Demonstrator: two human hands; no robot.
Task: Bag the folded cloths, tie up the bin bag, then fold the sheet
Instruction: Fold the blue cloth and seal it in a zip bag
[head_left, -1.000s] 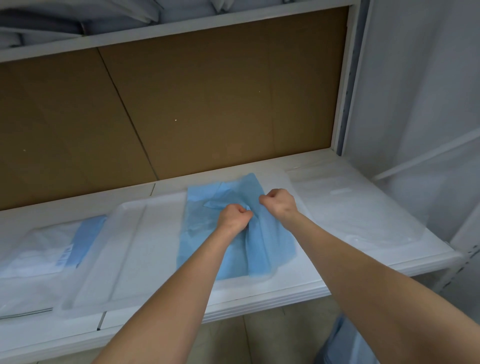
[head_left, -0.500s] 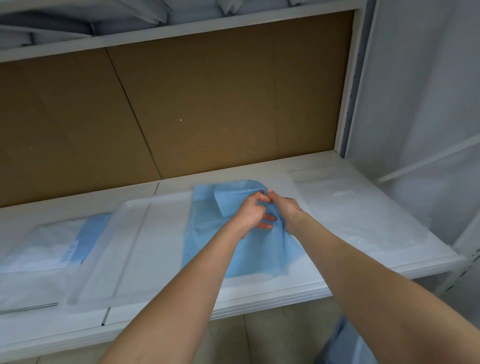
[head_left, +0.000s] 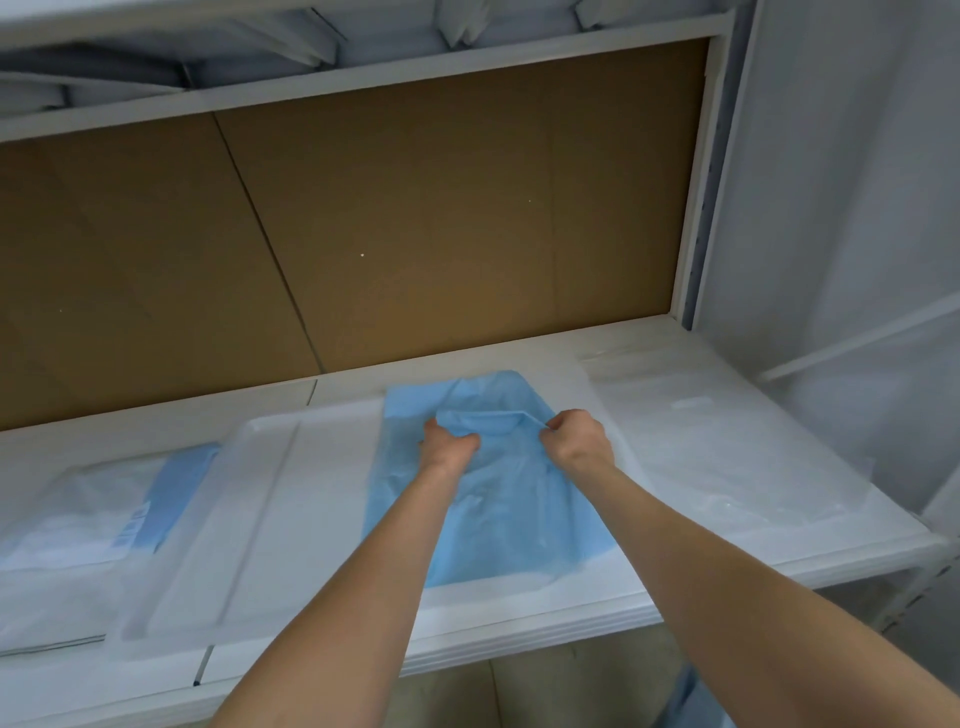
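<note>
Nearest, two forearms reach over the shelf (head_left: 545, 613) edge. The left hand (head_left: 447, 447) and right hand (head_left: 576, 441) each have their fingers clenched on a raised fold of the blue film (head_left: 498, 519), probably the bin bag, which lies flat on the shelf. Left of it lies a bagged cloth (head_left: 78, 519). Bagging looks at least partly done, tying seems underway, and folding the sheet remains.

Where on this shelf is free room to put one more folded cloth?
Bare shelf shows at the back left, between the brown back panel and the wrapped packet. The middle is crowded: left hand and right hand grip the blue sheet. Clear plastic covers the right.
</note>
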